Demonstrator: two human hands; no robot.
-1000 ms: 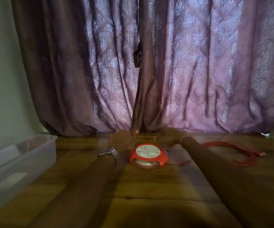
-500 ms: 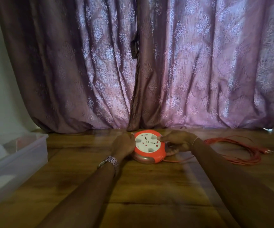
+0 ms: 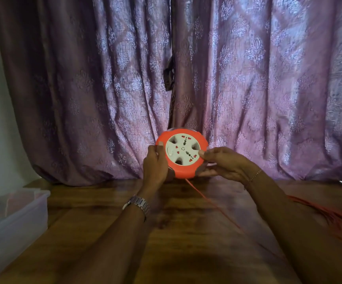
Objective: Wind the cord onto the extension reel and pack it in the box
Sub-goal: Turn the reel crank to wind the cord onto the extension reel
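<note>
Meanwhile, clear box point(image 3: 20, 218) holds indistinct contents.

— Where's the reel point(image 3: 182, 153)?
— Centre of the frame, raised off the table, orange rim, white socket face turned toward the camera.
— The cord point(image 3: 211, 203)?
— Red, running from the reel's bottom edge down-right, then bunched loose at the right edge.
— And the box point(image 3: 14, 220)?
— Clear plastic, open, lower left.

Single head-worn view, facing forward and slightly down, close over wooden table point(image 3: 186, 253), curtains point(image 3: 248, 78) behind
</note>
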